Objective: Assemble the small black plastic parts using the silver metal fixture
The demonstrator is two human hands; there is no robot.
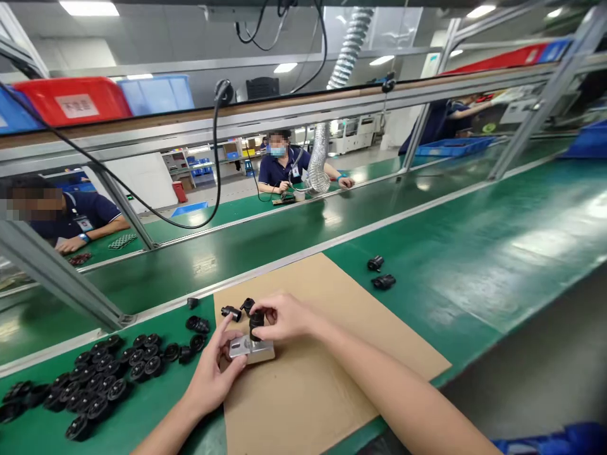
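A silver metal block (263, 354) rests on the brown cardboard sheet (303, 392). On top of it stands an upright black cylindrical part (257, 323), pinched between the thumb and fingers of my right hand (279, 319). My left hand (215, 366) grips the block's left end, its thumb at the front and its index finger stretched out beyond. Near that fingertip lies a black part (231, 313), and another black piece (247, 306) sits just behind the held one.
Many round black parts (102, 379) lie on the green mat at the left. Two black parts (384, 281) lie right of the cardboard. Behind are a metal rail, a hanging black cable (217, 158) and people at another bench.
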